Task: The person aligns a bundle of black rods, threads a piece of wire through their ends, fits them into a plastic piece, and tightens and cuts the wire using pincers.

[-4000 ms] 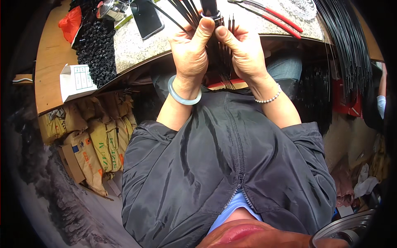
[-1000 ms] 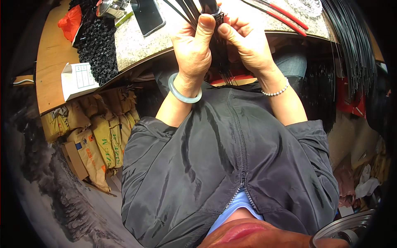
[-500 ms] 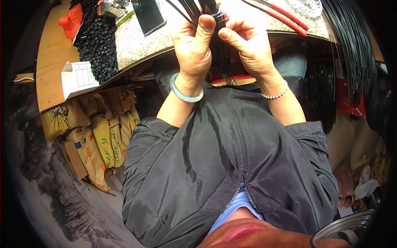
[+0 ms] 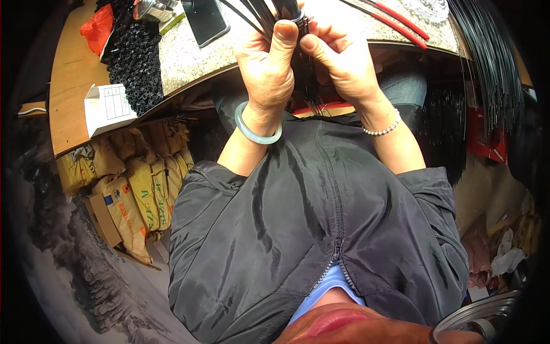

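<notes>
Gripping bunched black sticks in left hand and right hand, right at the counter. Can spot green lettering on yellow sacks, plus a printed grid on a white box.

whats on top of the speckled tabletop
A phone, a red-handled tool and a clear thing lie on the tabletop. The left hand, right hand and the thin black rods between them cover a patch; whatever lies behind them cannot be seen.
</notes>
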{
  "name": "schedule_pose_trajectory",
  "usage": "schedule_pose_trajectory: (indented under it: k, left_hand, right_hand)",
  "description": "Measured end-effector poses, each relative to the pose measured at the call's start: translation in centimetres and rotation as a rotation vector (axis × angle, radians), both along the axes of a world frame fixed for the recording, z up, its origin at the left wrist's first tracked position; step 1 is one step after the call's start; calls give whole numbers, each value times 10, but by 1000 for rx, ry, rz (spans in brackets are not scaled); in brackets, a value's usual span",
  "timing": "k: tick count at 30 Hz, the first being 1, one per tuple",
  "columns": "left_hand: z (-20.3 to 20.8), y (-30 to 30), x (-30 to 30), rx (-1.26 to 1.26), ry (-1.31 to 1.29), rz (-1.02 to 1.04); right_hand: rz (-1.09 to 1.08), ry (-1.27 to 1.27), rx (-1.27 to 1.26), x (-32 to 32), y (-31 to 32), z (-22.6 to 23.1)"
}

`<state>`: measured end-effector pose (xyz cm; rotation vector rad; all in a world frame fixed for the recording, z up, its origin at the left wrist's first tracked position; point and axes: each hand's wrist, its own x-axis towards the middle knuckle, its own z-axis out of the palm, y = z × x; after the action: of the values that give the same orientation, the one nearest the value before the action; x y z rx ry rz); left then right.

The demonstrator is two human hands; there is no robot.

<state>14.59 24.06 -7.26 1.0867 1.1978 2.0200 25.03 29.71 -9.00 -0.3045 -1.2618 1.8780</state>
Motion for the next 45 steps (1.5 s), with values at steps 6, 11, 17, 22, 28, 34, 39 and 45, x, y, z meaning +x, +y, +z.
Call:
schedule_pose_trajectory:
  k: [6,11,17,22,28,34,39,45]
  left_hand:
    - [-5,1,-3,1,-94,-128]
    - [-4,1,2,-12,-37,-11]
    - [-14,4,-6,125,-29,-160]
    - [-14,4,-5,132,-29,-145]
    - [-14,2,-4,81,-42,-167]
    - [-4,-9,-17,-165,284,-66]
    - [2,-2,0,-18,224,17]
    - [-3,-9,-20,-122,310,-49]
  right_hand:
    - [45,7,-113,3,2,-3]
    - [-5,16,-53,-1,2,-14]
    - [72,18,-169,2,3,-12]
    - [89,47,-152,1,4,-3]
    - [134,103,-140,6,6,-6]
    - [29,23,38,5,5,-4]
    - [67,-5,38,6,7,-2]
    - [195,91,-163,7,11,-2]
